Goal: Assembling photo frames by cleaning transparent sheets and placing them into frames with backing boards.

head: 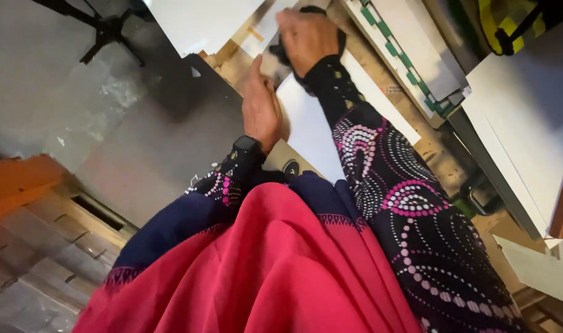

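Currently I see both hands working at the top centre of the frame, over a flat white rectangular sheet (312, 123) that lies on a worn brown wooden workbench (435, 154). My right hand (306, 37) is clenched around a small dark tool (280, 52) whose exact kind I cannot tell, pressed against the sheet's upper end. My left hand (261, 105) rests flat along the sheet's left edge, fingers extended and grasping nothing, with a black wristwatch (247, 144) at the wrist. A red cloth with a navy border (263, 265) fills the lower centre. At upper right sits a stack of pale boards with green-and-white checked edging (411, 61). Grey concrete floor (78, 111) spreads across the left side.
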